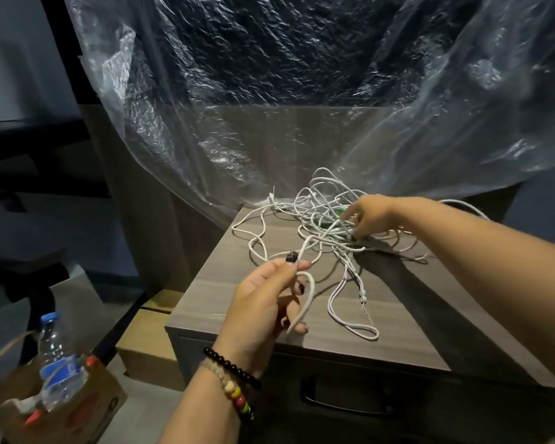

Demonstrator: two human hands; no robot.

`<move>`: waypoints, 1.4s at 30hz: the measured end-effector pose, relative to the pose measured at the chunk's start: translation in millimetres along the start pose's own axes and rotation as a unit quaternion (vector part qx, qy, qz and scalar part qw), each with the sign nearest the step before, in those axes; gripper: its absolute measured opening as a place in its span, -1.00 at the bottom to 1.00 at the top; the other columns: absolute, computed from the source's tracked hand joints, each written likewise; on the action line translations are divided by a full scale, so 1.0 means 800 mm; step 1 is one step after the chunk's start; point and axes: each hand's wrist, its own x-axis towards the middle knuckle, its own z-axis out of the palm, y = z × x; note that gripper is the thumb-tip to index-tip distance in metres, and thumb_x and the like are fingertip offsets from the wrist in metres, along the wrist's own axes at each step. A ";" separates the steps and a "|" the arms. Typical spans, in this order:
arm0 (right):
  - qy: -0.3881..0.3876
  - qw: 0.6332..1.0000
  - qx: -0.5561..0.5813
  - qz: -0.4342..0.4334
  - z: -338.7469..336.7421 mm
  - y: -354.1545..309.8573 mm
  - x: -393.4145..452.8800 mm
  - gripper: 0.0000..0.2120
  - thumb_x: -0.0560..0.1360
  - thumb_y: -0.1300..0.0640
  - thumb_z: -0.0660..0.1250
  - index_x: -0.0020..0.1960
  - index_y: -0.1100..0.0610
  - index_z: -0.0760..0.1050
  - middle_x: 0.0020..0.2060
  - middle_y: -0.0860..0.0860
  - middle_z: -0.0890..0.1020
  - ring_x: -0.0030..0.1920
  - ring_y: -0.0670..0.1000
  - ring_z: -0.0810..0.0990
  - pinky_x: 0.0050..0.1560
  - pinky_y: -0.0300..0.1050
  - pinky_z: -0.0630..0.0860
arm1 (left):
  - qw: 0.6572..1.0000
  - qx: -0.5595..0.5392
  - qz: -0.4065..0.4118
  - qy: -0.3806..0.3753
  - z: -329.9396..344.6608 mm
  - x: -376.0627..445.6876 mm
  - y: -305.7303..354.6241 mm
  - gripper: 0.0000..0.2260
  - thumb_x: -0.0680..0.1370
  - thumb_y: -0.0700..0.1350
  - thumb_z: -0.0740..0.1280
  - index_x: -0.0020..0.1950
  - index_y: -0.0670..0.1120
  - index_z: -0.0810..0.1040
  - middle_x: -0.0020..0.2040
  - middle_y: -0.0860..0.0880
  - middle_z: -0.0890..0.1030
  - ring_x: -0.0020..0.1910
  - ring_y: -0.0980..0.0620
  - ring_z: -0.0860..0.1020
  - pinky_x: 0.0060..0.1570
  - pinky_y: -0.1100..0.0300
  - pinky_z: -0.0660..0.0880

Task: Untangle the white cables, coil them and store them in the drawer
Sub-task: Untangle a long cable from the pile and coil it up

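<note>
While the left hand (pixel 266 293) holds one strand of white cable pinched between thumb and fingers, lifted off the bench (pixel 212 302), the rest of the white cables (pixel 321 219) lie in a loose knot just beyond it and to its right. I'd judge the lifted strand is a free end kept taut and apart, so it can be traced back into the heap without tangling again. A loop of it curls down under the fingers of that hand.

The right hand (pixel 370 216) is planted in the middle of the tangle, fingers bent down among the strands (whether it actually grips one or only pins the pile I cannot tell). Its likely purpose is to steady the heap against the pull from the other hand.

Something green (pixel 329 219) sits under the cables beside the right hand's fingertips; too buried to name. A dark handle (pixel 343 405) below the left wrist marks the drawer (pixel 398 392), closed, its right side cut off by the forearm. Behind the tangle hangs clear plastic sheeting (pixel 269 123), hiding whatever is beyond. Untangling looks barely begun; nothing is coiled.
</note>
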 end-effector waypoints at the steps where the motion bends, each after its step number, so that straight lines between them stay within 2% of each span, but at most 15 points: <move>1: -0.002 1.000 0.025 -0.014 -0.013 -0.002 -0.014 -0.60 0.43 0.19 0.40 0.26 -0.01 0.56 0.13 0.04 0.61 0.02 0.00 0.54 0.01 -0.22 0.40 | 1.000 -0.007 -0.001 -0.021 0.004 -0.003 0.002 -0.78 0.45 -0.09 0.31 -0.01 -0.18 0.62 -0.37 -0.01 0.48 -0.57 0.11 0.36 -0.61 0.30 0.39; 5: 0.065 0.993 0.085 -0.048 -0.045 -0.017 -0.087 -0.70 0.45 0.23 0.31 0.07 -0.06 0.66 -0.09 -0.09 0.62 -0.06 -0.08 0.54 -0.05 -0.27 0.37 | 0.995 0.007 -0.004 -0.099 0.016 -0.016 0.008 -0.73 0.42 -0.12 0.31 0.08 -0.16 0.58 -0.26 -0.04 0.60 -0.47 0.05 0.52 -0.44 0.24 0.48; 9: 0.225 0.960 0.154 -0.056 -0.025 -0.034 -0.159 -0.77 0.48 0.18 0.32 0.05 -0.02 0.67 -0.07 -0.09 0.63 -0.06 -0.10 0.53 -0.02 -0.24 0.38 | 0.996 0.051 0.000 -0.074 0.024 -0.025 0.005 -0.80 0.63 -0.16 0.16 0.10 -0.13 0.57 -0.21 0.00 0.66 -0.45 0.11 0.56 -0.41 0.30 0.31; 11: 0.313 0.911 0.266 -0.036 0.003 -0.048 -0.192 -0.83 0.48 0.18 0.34 -0.04 0.02 0.69 -0.17 -0.07 0.67 -0.17 -0.10 0.55 -0.09 -0.21 0.42 | 0.997 0.061 -0.003 -0.055 0.027 -0.031 0.003 -0.76 0.65 -0.13 0.12 0.13 -0.12 0.57 -0.21 0.02 0.68 -0.46 0.13 0.55 -0.42 0.32 0.31; 13: 0.343 0.845 0.410 -0.020 0.034 -0.063 -0.222 -0.86 0.48 0.16 0.36 -0.19 0.06 0.67 -0.31 -0.02 0.66 -0.26 -0.04 0.56 -0.16 -0.10 0.49 | 0.997 0.059 -0.002 -0.041 0.030 -0.038 0.000 -0.75 0.65 -0.11 0.12 0.13 -0.11 0.58 -0.18 0.00 0.69 -0.45 0.12 0.55 -0.42 0.33 0.33; 15: 0.326 0.796 0.510 0.002 0.066 -0.078 -0.251 -0.84 0.48 0.11 0.35 -0.23 0.11 0.65 -0.27 0.07 0.66 -0.15 0.10 0.61 -0.07 0.07 0.54 | 0.999 0.041 -0.007 -0.018 0.032 -0.046 -0.007 -0.77 0.65 -0.11 0.13 0.10 -0.11 0.57 -0.13 -0.03 0.71 -0.45 0.11 0.56 -0.41 0.32 0.35; 18: 0.292 0.745 0.600 0.010 0.104 -0.102 -0.286 -0.83 0.50 0.12 0.33 -0.19 0.09 0.67 -0.20 0.07 0.69 -0.11 0.01 0.63 -0.04 -0.09 0.54 | 0.998 0.055 -0.018 0.011 0.036 -0.062 -0.024 -0.77 0.65 -0.09 0.14 0.10 -0.04 0.59 -0.05 0.01 0.71 -0.41 0.13 0.58 -0.41 0.32 0.34; 24: 0.270 0.790 0.550 -0.032 0.116 -0.106 -0.303 -0.84 0.48 0.16 0.36 -0.24 0.09 0.65 -0.28 -0.02 0.68 -0.22 -0.10 0.60 -0.16 -0.22 0.48 | 0.995 0.100 -0.011 0.019 0.040 -0.089 -0.038 -0.72 0.65 -0.09 0.13 0.08 -0.04 0.65 -0.03 0.11 0.65 -0.24 0.17 0.51 -0.31 0.33 0.37; 27: 0.268 0.795 0.543 -0.048 0.117 -0.090 -0.322 -0.83 0.47 0.22 0.35 -0.28 0.15 0.62 -0.33 0.03 0.65 -0.30 -0.15 0.55 -0.21 -0.26 0.45 | 0.995 0.101 -0.014 -0.012 0.039 -0.099 -0.040 -0.71 0.64 -0.15 0.13 -0.05 -0.11 0.65 -0.14 0.06 0.67 -0.33 0.18 0.50 -0.33 0.32 0.36; 29: 0.251 0.787 0.561 -0.054 0.122 -0.080 -0.332 -0.85 0.49 0.25 0.33 -0.24 0.22 0.59 -0.37 0.09 0.64 -0.30 -0.04 0.58 -0.20 -0.18 0.50 | 0.994 0.085 -0.026 -0.070 0.037 -0.107 -0.042 -0.75 0.62 -0.20 0.13 -0.11 -0.18 0.58 -0.26 -0.03 0.60 -0.39 0.14 0.50 -0.35 0.32 0.39; 33: 0.243 0.776 0.576 -0.088 0.130 -0.061 -0.353 -0.89 0.52 0.27 0.32 -0.18 0.23 0.55 -0.48 0.00 0.58 -0.40 -0.06 0.57 -0.28 -0.28 0.49 | 0.982 -0.025 -0.059 -0.176 0.032 -0.118 -0.043 -0.88 0.50 -0.18 0.24 -0.07 -0.21 0.51 -0.30 -0.10 0.55 -0.41 0.08 0.50 -0.35 0.27 0.48; 37: 0.253 0.775 0.566 -0.121 0.133 -0.056 -0.356 -0.87 0.53 0.27 0.30 -0.17 0.20 0.58 -0.42 -0.03 0.59 -0.39 -0.13 0.55 -0.31 -0.34 0.48 | 0.972 -0.170 -0.045 -0.158 0.030 -0.122 -0.037 -0.85 0.43 -0.24 0.28 -0.17 -0.15 0.66 -0.29 -0.10 0.60 -0.40 0.07 0.55 -0.33 0.25 0.53; 39: 0.280 0.755 0.579 -0.127 0.133 -0.061 -0.347 -0.88 0.53 0.27 0.30 -0.14 0.22 0.59 -0.43 -0.04 0.57 -0.39 -0.15 0.52 -0.34 -0.34 0.44 | 0.975 -0.171 -0.033 -0.138 0.031 -0.124 -0.035 -0.82 0.44 -0.25 0.29 -0.24 -0.13 0.68 -0.12 -0.18 0.68 -0.15 -0.05 0.66 -0.04 0.10 0.58; 41: 0.292 0.739 0.593 -0.129 0.132 -0.071 -0.336 -0.86 0.50 0.16 0.31 -0.13 0.19 0.61 -0.44 -0.09 0.55 -0.40 -0.19 0.46 -0.37 -0.36 0.39 | 0.986 -0.130 -0.025 -0.104 0.033 -0.124 -0.032 -0.75 0.43 -0.19 0.22 -0.29 -0.11 0.69 0.13 -0.17 0.65 0.22 -0.11 0.56 0.31 -0.06 0.37; 42: 0.292 0.738 0.593 -0.133 0.132 -0.076 -0.331 -0.83 0.47 0.08 0.30 -0.13 0.15 0.62 -0.45 -0.10 0.53 -0.41 -0.20 0.43 -0.38 -0.36 0.36 | 0.989 -0.112 -0.018 -0.093 0.031 -0.122 -0.031 -0.75 0.43 -0.18 0.22 -0.30 -0.09 0.70 0.19 -0.14 0.62 0.31 -0.10 0.49 0.37 -0.09 0.28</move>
